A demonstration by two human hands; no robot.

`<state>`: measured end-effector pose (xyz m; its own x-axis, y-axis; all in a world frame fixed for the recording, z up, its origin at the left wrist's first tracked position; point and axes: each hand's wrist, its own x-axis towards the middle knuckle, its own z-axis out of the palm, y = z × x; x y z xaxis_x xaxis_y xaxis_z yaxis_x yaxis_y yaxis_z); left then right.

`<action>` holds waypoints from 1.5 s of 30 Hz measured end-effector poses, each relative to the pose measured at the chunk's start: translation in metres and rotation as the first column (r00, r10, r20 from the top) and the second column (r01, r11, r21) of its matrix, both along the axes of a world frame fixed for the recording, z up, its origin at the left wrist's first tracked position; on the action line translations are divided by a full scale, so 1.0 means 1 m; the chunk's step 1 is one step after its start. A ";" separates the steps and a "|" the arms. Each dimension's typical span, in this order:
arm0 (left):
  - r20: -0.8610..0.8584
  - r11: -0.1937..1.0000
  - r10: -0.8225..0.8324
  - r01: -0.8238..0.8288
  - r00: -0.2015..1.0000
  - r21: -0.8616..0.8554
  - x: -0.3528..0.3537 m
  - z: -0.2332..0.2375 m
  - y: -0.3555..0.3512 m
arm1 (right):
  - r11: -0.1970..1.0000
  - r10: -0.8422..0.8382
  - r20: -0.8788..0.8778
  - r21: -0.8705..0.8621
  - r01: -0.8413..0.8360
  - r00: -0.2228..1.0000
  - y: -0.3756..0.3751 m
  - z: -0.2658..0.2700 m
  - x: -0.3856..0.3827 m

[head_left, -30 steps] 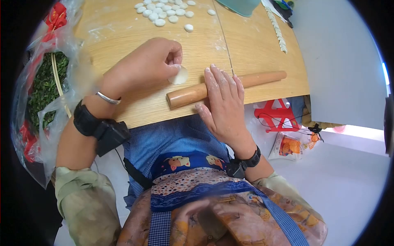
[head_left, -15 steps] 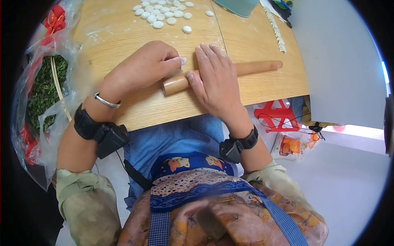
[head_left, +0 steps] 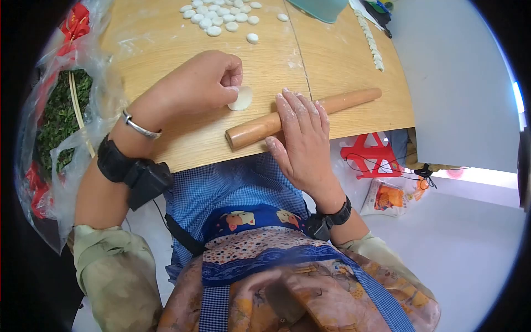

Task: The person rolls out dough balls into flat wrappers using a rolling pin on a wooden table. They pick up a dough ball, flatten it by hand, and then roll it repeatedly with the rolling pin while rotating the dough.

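Note:
My left hand (head_left: 207, 80) is closed, pinching the edge of a thin round dough wrapper (head_left: 242, 99) between thumb and fingers. The wrapper lies on the table just behind the rolling pin's near end. Across the wooden rolling pin (head_left: 251, 131) rests my right hand (head_left: 301, 130), its floured fingers stretched out and lying flat rather than wrapped round. The pin slants from the table's front edge up to the right. Small dough discs (head_left: 214, 31) are gathered at the back of the table, with a few set apart from the cluster.
The wooden table (head_left: 359, 119) carries a green-blue bowl (head_left: 315, 8) at the back and a pleated strip of dough (head_left: 368, 36) at the right. A plastic bag (head_left: 61, 122) of leafy greens stands left. Below right are a red stool (head_left: 368, 155) and a packet (head_left: 384, 197).
The rolling pin has rolled toward me under my right hand, off the dough. My left hand now shows the flattened wrapper in its pinch, away from the pin.

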<state>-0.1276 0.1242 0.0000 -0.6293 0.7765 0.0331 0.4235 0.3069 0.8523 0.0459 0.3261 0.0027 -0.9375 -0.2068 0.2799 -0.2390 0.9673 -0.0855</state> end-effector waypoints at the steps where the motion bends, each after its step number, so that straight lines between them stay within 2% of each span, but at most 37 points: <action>1: 0.013 1.000 -0.007 0.007 1.000 -0.007 -0.001 0.000 0.000 | 1.000 -0.002 0.001 0.002 0.002 1.000 0.000 0.000 0.000; 6: -0.011 1.000 -0.004 0.004 1.000 -0.016 0.002 0.002 0.001 | 0.999 0.021 -0.055 -0.043 -0.023 0.998 -0.002 -0.005 -0.022; 9: 0.059 0.999 0.047 -0.047 0.997 -0.008 0.003 0.003 0.002 | 0.998 0.041 -0.110 -0.035 -0.045 0.993 -0.005 -0.007 -0.048; 14: -0.104 0.999 0.028 -0.030 0.994 -0.017 -0.003 -0.002 0.002 | 0.998 0.061 -0.175 -0.024 -0.066 0.983 -0.006 -0.012 -0.084; 16: -0.089 0.999 0.036 -0.039 0.995 -0.030 -0.002 -0.001 0.002 | 0.998 0.058 -0.196 -0.018 -0.063 0.979 -0.006 -0.012 -0.088; 19: -0.062 0.999 0.046 -0.046 0.997 -0.009 0.000 -0.002 0.002 | 0.998 0.048 -0.180 -0.025 -0.053 0.982 -0.006 -0.012 -0.084; 27: -0.072 0.998 0.028 -0.024 0.997 0.055 0.002 -0.007 0.002 | 1.000 0.013 -0.007 -0.003 -0.013 1.000 0.000 -0.003 0.000; 30: -0.043 0.998 -0.040 0.042 0.998 0.045 -0.001 -0.004 0.000 | 1.000 0.018 0.009 -0.024 -0.018 1.000 0.003 -0.002 0.005; 33: -0.027 1.000 0.009 -0.008 1.000 0.020 0.003 -0.001 0.001 | 0.999 0.025 -0.014 -0.047 -0.025 1.000 0.001 -0.004 -0.007; 36: 0.080 0.996 0.085 -0.088 0.993 0.029 0.004 -0.001 0.002 | 0.999 0.019 -0.058 -0.041 -0.022 0.998 -0.003 -0.007 -0.029; 39: 0.036 0.997 0.081 -0.080 0.996 -0.006 0.004 0.001 0.002 | 0.999 0.042 -0.104 -0.028 -0.045 0.994 -0.007 -0.007 -0.052; 41: -0.091 0.998 0.055 -0.057 0.994 -0.016 0.004 -0.001 0.001 | 0.998 0.056 -0.129 -0.030 -0.060 0.990 -0.007 -0.009 -0.066; 45: -0.120 0.994 0.098 -0.102 0.988 -0.025 0.002 -0.003 0.001 | 0.997 0.071 -0.182 -0.012 -0.075 0.981 -0.007 -0.014 -0.088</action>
<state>-0.1251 0.1254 -0.0027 -0.6970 0.7115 0.0895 0.4871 0.3781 0.7873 -0.0423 0.3190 -0.0114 -0.8532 -0.2659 0.4486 -0.3219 0.9454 -0.0518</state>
